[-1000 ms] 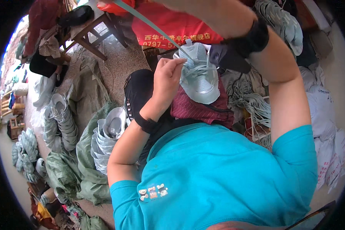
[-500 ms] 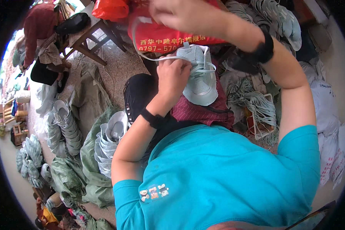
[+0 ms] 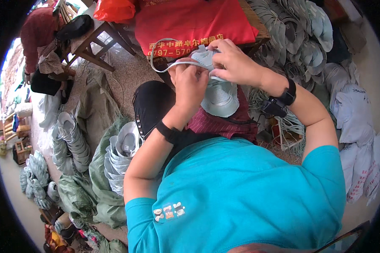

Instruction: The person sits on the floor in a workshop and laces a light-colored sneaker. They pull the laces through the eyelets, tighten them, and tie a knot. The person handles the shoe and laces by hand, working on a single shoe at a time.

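A pale grey-green shoe upper (image 3: 218, 102) rests on my lap over dark red striped cloth, its toe pointing toward me. My left hand (image 3: 189, 82) is closed on the shoe's left side, fingers bent at the eyelet edge. From the opposite side my right hand (image 3: 237, 63) pinches at the lacing beside the tongue (image 3: 202, 55); its fingertips partly hide what they grip, which looks like the lace. A loose length of pale shoelace (image 3: 157, 67) loops out to the left past my left fingers.
A wooden stool (image 3: 261, 36) covered by a red printed bag (image 3: 190, 25) stands just beyond the shoe. Stacked uppers (image 3: 121, 145) sit at left by green sacks (image 3: 76, 192). Bundled laces (image 3: 293, 126) and piled uppers (image 3: 302, 25) are at right. Another person (image 3: 40, 38) is at far left.
My right hand has come down from above the red bag to the shoe's lacing. The loose lace has slackened into a loop at left. My left hand has stayed at the shoe.
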Available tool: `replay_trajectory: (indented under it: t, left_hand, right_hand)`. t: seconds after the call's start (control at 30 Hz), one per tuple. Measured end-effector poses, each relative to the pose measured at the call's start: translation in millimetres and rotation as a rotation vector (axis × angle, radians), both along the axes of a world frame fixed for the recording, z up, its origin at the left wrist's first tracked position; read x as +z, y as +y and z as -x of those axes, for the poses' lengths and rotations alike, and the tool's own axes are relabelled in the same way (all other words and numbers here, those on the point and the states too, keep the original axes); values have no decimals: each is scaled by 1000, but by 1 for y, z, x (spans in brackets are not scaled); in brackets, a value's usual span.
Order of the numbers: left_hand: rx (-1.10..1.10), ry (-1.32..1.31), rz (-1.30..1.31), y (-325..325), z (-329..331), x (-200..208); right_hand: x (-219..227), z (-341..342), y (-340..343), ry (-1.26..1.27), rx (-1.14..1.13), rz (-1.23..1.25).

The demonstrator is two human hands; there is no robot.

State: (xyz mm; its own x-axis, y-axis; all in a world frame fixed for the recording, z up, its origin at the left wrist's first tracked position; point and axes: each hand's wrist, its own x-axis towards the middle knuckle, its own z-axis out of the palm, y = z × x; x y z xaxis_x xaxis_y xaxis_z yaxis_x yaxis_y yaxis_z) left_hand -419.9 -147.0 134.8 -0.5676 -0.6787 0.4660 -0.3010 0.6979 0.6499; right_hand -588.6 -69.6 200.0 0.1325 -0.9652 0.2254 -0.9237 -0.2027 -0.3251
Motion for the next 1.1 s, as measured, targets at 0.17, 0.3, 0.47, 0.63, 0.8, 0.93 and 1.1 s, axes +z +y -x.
replay_trajectory:
  t: [0.17,0.3,0.47,0.63,0.8,0.93,1.1]
  left_hand:
    - [-7,214,25,3,-17,8]
    - [-68,5,7,15,-35,12]
    - [-141,-33,-269,4,-35,10]
    - [-229,-28,-216,-2,-35,4]
    - [-227,79,-54,-5,-29,12]
    - [-208,11,-49,-13,-23,8]
    - [-73,85,-263,-10,-27,10]
  right_hand:
    - [-1,8,2,-150,-10,178]
    - [21,53,8,246,-189,409]
    - [11,163,43,427,-473,466]
    - [17,199,78,443,-757,237]
    - [35,232,99,573,-894,249]
    - [69,283,134,704,-1013,278]
    - [44,251,93,603,-1014,19]
